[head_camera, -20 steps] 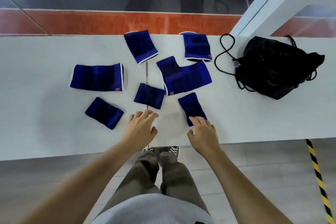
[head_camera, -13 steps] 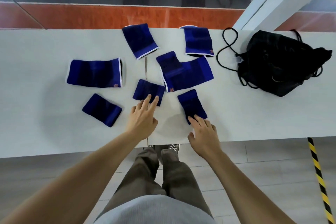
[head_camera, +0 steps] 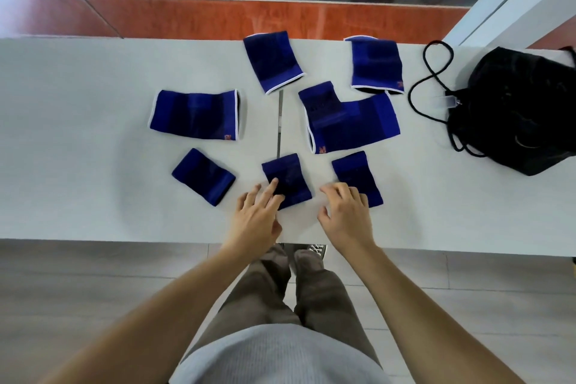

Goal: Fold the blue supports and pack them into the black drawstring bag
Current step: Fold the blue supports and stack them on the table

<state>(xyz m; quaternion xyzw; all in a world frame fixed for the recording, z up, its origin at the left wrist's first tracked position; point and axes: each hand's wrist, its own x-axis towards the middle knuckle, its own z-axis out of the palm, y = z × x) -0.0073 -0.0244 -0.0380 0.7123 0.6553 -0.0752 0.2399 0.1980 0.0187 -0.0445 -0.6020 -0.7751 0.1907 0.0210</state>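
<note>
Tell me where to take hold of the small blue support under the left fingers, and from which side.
Take the small blue support by its near edge, coming from the table's front. It lies flat and a little skewed, and the left hand already has fingertips on the near left corner, so a thumb-and-finger grip there should lift it. The right hand rests on the neighbouring piece.

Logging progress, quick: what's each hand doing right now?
Left hand: open, fingers resting on the middle small support, not gripping.
Right hand: open, fingertips on the right small support, holding nothing.
</note>
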